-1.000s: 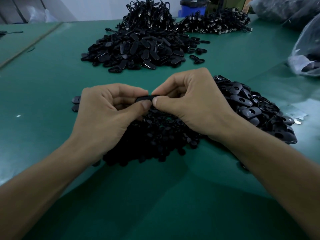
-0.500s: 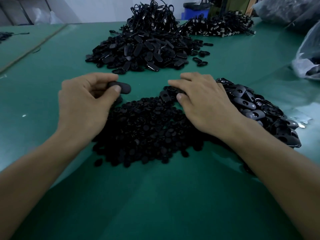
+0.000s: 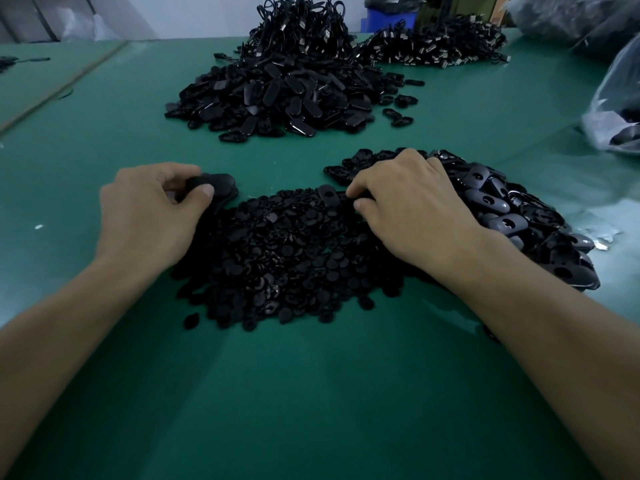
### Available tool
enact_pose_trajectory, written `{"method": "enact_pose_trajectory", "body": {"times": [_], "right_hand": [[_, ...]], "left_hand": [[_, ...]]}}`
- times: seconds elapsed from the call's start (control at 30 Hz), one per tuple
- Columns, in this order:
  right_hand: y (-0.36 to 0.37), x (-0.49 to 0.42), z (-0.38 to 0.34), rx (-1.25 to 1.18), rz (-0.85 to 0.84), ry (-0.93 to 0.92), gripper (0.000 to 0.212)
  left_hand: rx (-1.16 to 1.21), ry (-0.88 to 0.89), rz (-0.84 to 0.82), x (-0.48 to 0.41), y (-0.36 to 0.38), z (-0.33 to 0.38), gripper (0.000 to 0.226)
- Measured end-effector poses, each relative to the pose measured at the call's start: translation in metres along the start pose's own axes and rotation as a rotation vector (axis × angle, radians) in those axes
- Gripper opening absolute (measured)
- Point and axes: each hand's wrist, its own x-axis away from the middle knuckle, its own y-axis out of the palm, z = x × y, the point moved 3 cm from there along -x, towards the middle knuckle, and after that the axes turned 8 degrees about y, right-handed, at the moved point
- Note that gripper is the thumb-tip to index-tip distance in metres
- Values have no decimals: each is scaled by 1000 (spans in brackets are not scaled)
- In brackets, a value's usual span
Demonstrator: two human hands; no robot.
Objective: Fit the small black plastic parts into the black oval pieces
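This looks like the picking step. The left hand [image 3: 149, 216] pinches one oval piece [image 3: 216, 185] between thumb and fingers, at the far left edge of the heap of small parts [image 3: 277, 258] on the worktop [image 3: 311, 393]. The right hand [image 3: 412, 209] curls down at the heap's far right; whether it holds anything I cannot tell. Next, I'd say, it must bring one small part left to that oval.

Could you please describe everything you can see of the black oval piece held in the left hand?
The black oval piece is a smooth, round-ended part, matte plastic by its look, lying roughly flat with a broad face up. The left hand pinches its near end between thumb and curled fingers, hiding that end. It sits low at the far left edge of the pile of small parts; whether it touches them is unclear.
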Motion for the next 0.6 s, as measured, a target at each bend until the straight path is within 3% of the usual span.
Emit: {"method": "enact_pose_trajectory", "body": {"times": [0.13, 0.3, 0.6], "right_hand": [[2, -1, 0, 1, -7, -11, 21], [-3, 2, -2, -20, -2, 25, 8], [-17, 9, -10, -4, 155, 46, 26]], "left_hand": [[-79, 50, -30, -1, -1, 2, 40], [-67, 105, -31, 3, 2, 7, 27], [50, 237, -36, 19, 2, 41, 17]]}}
